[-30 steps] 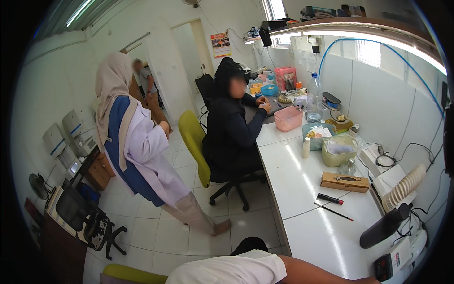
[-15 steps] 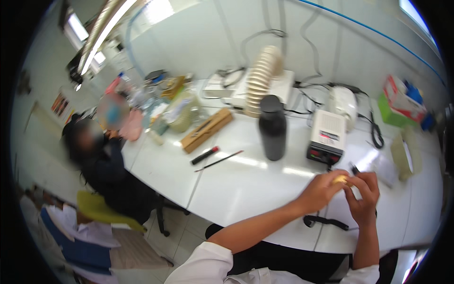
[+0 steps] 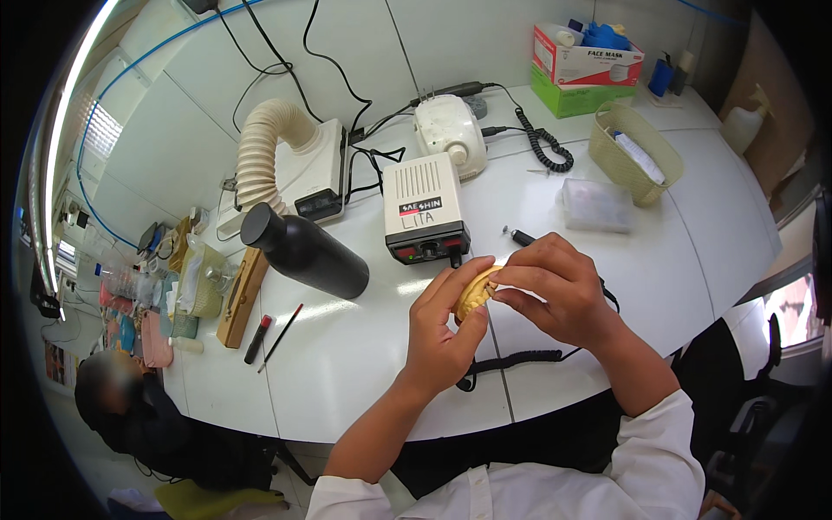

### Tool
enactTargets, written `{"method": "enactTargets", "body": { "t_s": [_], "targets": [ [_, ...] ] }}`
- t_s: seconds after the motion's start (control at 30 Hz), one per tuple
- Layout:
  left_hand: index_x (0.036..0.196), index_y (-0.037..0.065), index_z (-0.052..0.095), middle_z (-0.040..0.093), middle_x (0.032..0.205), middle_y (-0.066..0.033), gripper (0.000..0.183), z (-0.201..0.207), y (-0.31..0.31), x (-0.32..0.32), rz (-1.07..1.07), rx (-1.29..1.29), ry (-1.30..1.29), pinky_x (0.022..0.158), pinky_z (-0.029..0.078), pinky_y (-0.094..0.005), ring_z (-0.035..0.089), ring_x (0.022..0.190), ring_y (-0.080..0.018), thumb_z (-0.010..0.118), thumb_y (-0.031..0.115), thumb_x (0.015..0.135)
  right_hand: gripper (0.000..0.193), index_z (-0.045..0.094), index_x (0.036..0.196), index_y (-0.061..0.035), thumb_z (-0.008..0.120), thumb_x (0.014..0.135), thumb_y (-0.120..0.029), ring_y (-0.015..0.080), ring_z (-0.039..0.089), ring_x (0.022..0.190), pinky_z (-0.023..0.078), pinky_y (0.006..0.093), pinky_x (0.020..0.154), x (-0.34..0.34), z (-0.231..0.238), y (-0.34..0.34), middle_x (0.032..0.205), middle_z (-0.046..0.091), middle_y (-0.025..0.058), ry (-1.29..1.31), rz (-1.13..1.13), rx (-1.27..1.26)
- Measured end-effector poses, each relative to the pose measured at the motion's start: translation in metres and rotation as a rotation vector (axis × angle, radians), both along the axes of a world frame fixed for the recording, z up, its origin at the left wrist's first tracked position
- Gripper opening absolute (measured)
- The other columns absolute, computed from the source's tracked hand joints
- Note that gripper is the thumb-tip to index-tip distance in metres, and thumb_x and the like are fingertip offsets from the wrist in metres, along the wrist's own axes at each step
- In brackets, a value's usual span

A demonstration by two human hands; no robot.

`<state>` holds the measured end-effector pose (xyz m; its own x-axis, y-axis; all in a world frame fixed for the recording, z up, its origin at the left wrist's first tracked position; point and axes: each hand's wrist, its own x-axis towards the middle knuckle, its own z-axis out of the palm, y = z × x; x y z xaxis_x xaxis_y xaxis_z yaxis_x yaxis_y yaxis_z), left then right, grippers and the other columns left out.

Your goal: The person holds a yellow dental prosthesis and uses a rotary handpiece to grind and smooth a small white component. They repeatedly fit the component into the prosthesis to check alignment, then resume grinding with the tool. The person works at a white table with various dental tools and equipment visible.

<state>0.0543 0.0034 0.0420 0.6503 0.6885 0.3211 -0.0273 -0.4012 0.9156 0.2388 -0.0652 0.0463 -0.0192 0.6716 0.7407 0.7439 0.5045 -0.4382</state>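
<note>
A yellow dental cast [image 3: 472,295] with a toothed, lumpy edge is held up over the table's front part. My left hand [image 3: 438,334] grips it, thumb at the near side and fingers behind. At the cast's right edge, my right hand [image 3: 555,290] has its thumb and forefinger pinched together. Whether a small piece sits between those fingertips is too small to make out. Just beyond my right hand lies a black handpiece [image 3: 522,237] with a small metal tip, partly hidden by the fingers. Its black cord [image 3: 520,357] rests on the table below my wrists.
Behind my hands stand a control box [image 3: 426,204], a black bottle [image 3: 303,251] and a ribbed hose [image 3: 269,139]. A plastic case [image 3: 598,206] and green basket [image 3: 604,143] are at right. Left lie a red-black marker [image 3: 257,340], thin brush [image 3: 282,336] and wooden box [image 3: 241,299]. A person [image 3: 130,407] sits far left.
My view has swung right, so the table and hands appear further left. Both hands stay together at the cast, which now shows more clearly.
</note>
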Motion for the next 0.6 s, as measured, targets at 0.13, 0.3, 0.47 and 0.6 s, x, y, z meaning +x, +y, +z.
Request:
{"method": "enactTargets", "body": {
  "t_s": [0.13, 0.3, 0.47, 0.6],
  "targets": [
    [0.134, -0.002, 0.057, 0.063, 0.098, -0.0112, 0.047, 0.0038, -0.0002, -0.0011, 0.019, 0.110, -0.001, 0.067, 0.048, -0.0232, 0.058, 0.077, -0.0111, 0.059, 0.007, 0.087, 0.022, 0.071, 0.096, -0.0108, 0.081, 0.076, -0.011, 0.0209, 0.061, 0.076, 0.051, 0.0320, 0.062, 0.0009, 0.0022, 0.0023, 0.092, 0.067, 0.0021, -0.017, -0.003, 0.047],
    [0.134, -0.004, 0.056, 0.064, 0.089, -0.0072, 0.045, 0.0026, -0.0030, 0.0001, -0.059, -0.345, -0.028, 0.066, 0.047, -0.0215, 0.057, 0.071, -0.0069, 0.062, 0.019, 0.096, 0.023, 0.071, 0.097, -0.0100, 0.081, 0.076, -0.010, 0.0211, 0.062, 0.076, 0.051, 0.0313, 0.061, 0.0081, 0.0032, 0.0034, 0.093, 0.066, 0.0034, -0.012, 0.014, 0.023],
    [0.132, -0.004, 0.057, 0.062, 0.083, -0.0036, 0.044, 0.0009, -0.0025, 0.0003, -0.064, -0.325, -0.035, 0.062, 0.046, -0.0201, 0.055, 0.066, -0.0050, 0.062, 0.023, 0.099, 0.025, 0.072, 0.100, -0.0062, 0.082, 0.076, -0.010, 0.0206, 0.062, 0.075, 0.052, 0.0316, 0.064, 0.0051, -0.0005, 0.0019, 0.091, 0.067, 0.0070, 0.016, 0.048, -0.032],
    [0.131, -0.004, 0.058, 0.058, 0.077, -0.0008, 0.042, 0.0012, -0.0025, -0.0007, -0.070, -0.389, -0.018, 0.055, 0.040, -0.0189, 0.050, 0.060, -0.0038, 0.060, 0.024, 0.100, 0.024, 0.073, 0.100, -0.0049, 0.081, 0.077, -0.009, 0.0214, 0.063, 0.076, 0.053, 0.0324, 0.065, 0.0046, 0.0010, 0.0007, 0.089, 0.067, 0.0071, -0.023, 0.058, -0.024]
  ]
}}
